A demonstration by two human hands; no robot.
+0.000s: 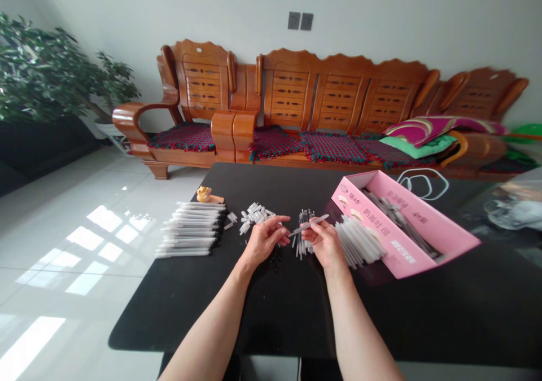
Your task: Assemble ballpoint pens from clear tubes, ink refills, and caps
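Right hand [324, 244] is pinching a white plastic tube [309, 225] mid-table on the black table [178, 319], while my left hand [265, 240] curls half-open just beside the tube's tip, empty as far as I can tell from this feed.

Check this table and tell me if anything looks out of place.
A small cluster of loose dark pieces lies on the black tabletop just below the left hand. It looks stray, sitting apart from the tidy rows of white tubes.
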